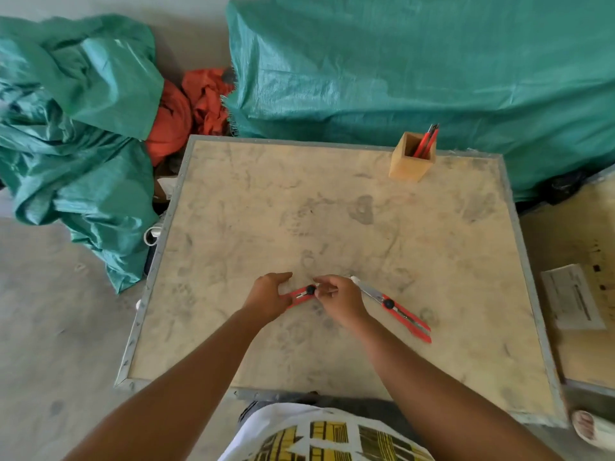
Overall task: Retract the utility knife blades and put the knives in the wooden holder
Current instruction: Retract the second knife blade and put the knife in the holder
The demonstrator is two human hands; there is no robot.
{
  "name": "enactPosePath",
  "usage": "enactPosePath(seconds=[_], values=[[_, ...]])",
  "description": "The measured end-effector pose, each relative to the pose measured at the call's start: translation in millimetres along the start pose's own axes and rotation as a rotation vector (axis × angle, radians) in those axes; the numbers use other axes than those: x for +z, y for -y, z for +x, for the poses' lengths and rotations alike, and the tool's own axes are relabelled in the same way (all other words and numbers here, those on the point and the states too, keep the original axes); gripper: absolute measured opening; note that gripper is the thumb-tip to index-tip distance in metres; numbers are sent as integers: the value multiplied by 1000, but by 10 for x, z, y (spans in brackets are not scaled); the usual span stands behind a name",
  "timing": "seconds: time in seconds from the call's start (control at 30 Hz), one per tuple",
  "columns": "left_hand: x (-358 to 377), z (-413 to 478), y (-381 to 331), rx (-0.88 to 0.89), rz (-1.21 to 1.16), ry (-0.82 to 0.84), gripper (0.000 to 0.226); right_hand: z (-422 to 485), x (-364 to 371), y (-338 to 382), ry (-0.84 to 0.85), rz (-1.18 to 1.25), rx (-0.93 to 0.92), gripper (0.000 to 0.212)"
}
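A red utility knife (302, 295) with a black knob lies between my two hands near the front of the wooden board (332, 227). My left hand (269, 299) holds its handle end. My right hand (339, 299) pinches its front end, which hides the blade. A second red utility knife (396, 309) lies just right of my right hand, its metal blade out and pointing up-left. At the far right corner stands the wooden holder (411, 161) with two red knives (427, 139) upright in it.
Green tarpaulin bundles (399, 68) lie behind and left of the board, with orange cloth (186, 111) between them. A second wooden surface with a paper label (570, 301) lies to the right. A foot in a sandal (589, 427) shows at the bottom right.
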State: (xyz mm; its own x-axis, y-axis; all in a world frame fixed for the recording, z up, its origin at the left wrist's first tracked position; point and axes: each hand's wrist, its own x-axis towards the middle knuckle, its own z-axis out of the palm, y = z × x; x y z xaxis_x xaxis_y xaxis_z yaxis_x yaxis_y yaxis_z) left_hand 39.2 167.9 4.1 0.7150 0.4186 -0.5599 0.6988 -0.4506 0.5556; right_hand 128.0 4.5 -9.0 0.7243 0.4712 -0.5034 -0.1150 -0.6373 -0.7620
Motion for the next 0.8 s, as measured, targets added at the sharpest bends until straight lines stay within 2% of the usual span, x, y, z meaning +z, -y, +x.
enactPosePath(seconds=[0.1, 0.2, 0.3, 0.43, 0.63, 0.8], values=[[81, -53, 139, 58, 133, -29, 60, -75, 206, -12, -48, -58, 38, 35], [144, -99, 205, 143, 216, -38, 46, -102, 343, -2, -135, -78, 65, 35], [221, -116, 292, 200, 162, -75, 29, -83, 419, -14, -206, -25, 110, 33], [260, -104, 329, 235, 47, -67, 22, -45, 501, -37, -267, 131, 203, 27], [192, -180, 249, 240, -110, -90, 41, -86, 397, 13, -223, 595, 302, 31], [81, -302, 29, 292, -258, -146, 42, -84, 170, 196, -221, 637, 173, 26]])
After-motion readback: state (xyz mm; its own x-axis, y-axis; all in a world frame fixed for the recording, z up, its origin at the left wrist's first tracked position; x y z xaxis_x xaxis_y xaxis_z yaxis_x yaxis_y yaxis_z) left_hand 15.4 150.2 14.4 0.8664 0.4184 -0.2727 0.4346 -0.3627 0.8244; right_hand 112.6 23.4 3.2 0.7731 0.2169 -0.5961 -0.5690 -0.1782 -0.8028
